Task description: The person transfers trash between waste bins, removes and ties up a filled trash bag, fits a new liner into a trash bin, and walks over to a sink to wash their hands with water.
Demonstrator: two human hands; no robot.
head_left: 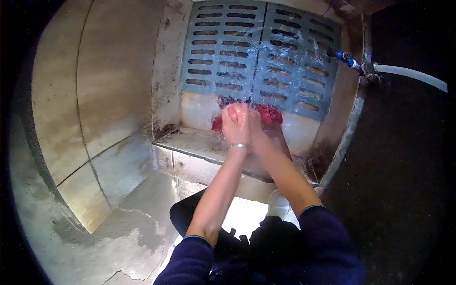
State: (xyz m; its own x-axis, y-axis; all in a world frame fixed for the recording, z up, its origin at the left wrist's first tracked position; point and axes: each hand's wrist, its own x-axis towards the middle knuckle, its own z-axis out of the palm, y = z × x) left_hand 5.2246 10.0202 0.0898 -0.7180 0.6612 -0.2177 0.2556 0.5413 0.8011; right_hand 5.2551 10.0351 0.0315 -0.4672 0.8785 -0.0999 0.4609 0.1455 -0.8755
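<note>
My left hand (pixel 234 122), with a thin light band at the wrist, is closed in a fist over the basin. Pressed close against it is my right hand (pixel 256 129), also closed, its fingers mostly hidden. A wet, crumpled red cloth (pixel 270 114) shows on both sides of my hands and appears gripped between them; how much of it lies inside the fists is hidden. Water splashes around the hands and over the blue-grey slotted grate (pixel 260 54) just beyond them.
A tap with blue fittings (pixel 349 60) and a pale hose (pixel 411 76) stands at the right rim. Tiled walls (pixel 111 71) rise on the left. The basin's front ledge (pixel 199 145) runs below my forearms. A white shoe (pixel 279 204) shows beneath.
</note>
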